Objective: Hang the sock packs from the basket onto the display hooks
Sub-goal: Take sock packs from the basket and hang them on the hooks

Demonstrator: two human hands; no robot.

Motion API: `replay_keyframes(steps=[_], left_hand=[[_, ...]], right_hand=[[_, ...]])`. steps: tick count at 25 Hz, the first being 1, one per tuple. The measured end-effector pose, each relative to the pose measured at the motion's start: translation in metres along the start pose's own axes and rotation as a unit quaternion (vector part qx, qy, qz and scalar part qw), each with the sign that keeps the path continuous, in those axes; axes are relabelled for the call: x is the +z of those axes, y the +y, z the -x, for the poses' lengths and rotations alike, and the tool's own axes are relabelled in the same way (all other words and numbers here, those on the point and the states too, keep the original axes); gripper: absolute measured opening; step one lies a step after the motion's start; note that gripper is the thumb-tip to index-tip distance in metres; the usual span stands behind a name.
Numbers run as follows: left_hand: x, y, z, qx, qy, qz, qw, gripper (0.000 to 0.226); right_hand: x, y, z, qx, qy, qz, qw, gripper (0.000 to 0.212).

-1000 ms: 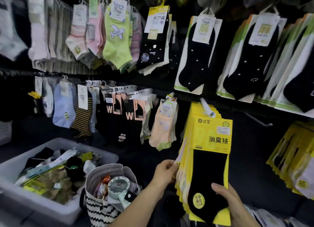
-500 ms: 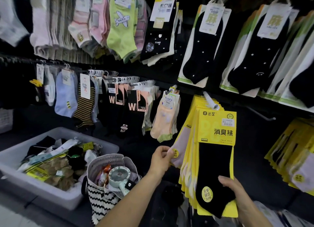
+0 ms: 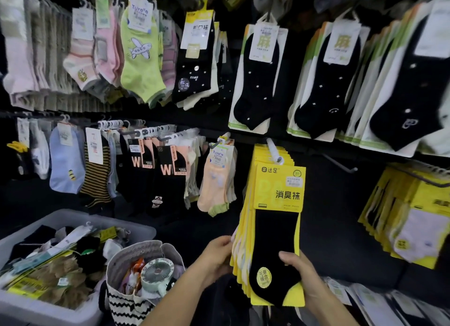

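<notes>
A thick row of yellow sock packs [image 3: 277,204] with black socks hangs on a white-tipped display hook [image 3: 274,150] right of centre. My left hand [image 3: 218,257] presses against the left edge of the row near its bottom. My right hand [image 3: 298,274] grips the lower right of the front pack, thumb across the black sock. The white basket [image 3: 73,218] at lower left holds several loose sock packs [image 3: 48,272], some in yellow card.
A black-and-white zigzag bag [image 3: 126,303] with a small fan stands between the basket and my arms. Full hooks of socks cover the wall above and left. An empty metal hook [image 3: 338,163] juts out right of the yellow row. More yellow packs [image 3: 414,218] hang at far right.
My left hand has moved from the pale pack behind the row to the row's left edge. My right hand stays on the front pack. The camera has tilted slightly.
</notes>
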State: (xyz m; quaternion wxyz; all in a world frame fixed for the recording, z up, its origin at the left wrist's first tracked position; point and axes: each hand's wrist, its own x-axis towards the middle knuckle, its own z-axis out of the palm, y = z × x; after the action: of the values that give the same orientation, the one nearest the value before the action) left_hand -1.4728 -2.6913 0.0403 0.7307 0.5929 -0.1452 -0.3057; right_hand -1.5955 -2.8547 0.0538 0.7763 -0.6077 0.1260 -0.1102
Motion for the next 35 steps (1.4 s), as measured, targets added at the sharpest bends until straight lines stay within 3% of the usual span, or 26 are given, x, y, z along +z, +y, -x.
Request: replay_keyframes(steps=[2,4,7,10,13,15,20,25,27,31,35], left_hand=[[-0.003,-0.007,-0.005,-0.050,-0.038,0.098,0.993,0.049],[0.000,-0.008,-0.012,-0.079,-0.034,0.124,0.989,0.057],[0.008,0.000,-0.016,-0.079,0.041,-0.018,0.996,0.055],[0.016,0.013,-0.021,-0.007,0.072,-0.126,0.989,0.053],[0.030,0.040,-0.022,0.086,0.063,-0.068,0.992,0.053],[0.039,0.054,-0.022,0.112,0.055,-0.030,0.992,0.051],[0.050,0.048,-0.021,0.082,0.038,0.029,0.996,0.072],[0.051,0.052,-0.013,0.074,0.041,0.014,0.996,0.069],[0.051,0.058,-0.013,0.114,0.040,-0.001,0.993,0.069],[0.065,0.099,-0.016,0.191,0.005,0.054,0.980,0.060],[0.076,0.107,-0.018,0.188,0.014,0.037,0.981,0.057]], right_hand=[[0.004,0.001,-0.004,-0.007,-0.003,0.014,1.000,0.067],[0.007,0.002,-0.007,-0.023,0.002,0.035,0.999,0.069],[0.009,-0.002,-0.005,-0.050,0.004,0.107,0.993,0.070],[0.009,-0.011,-0.002,-0.091,-0.004,0.201,0.975,0.085],[0.005,-0.019,-0.011,-0.105,0.038,0.221,0.969,0.128],[0.009,-0.025,-0.016,-0.110,0.030,0.170,0.979,0.135],[0.027,-0.029,-0.032,-0.132,0.037,0.129,0.982,0.118],[0.031,-0.030,-0.034,-0.143,0.052,0.173,0.973,0.105],[0.025,-0.034,-0.032,-0.142,0.042,0.179,0.973,0.113],[0.023,-0.065,-0.036,-0.100,0.063,0.058,0.991,0.082],[0.039,-0.081,-0.038,-0.072,0.060,0.091,0.991,0.072]])
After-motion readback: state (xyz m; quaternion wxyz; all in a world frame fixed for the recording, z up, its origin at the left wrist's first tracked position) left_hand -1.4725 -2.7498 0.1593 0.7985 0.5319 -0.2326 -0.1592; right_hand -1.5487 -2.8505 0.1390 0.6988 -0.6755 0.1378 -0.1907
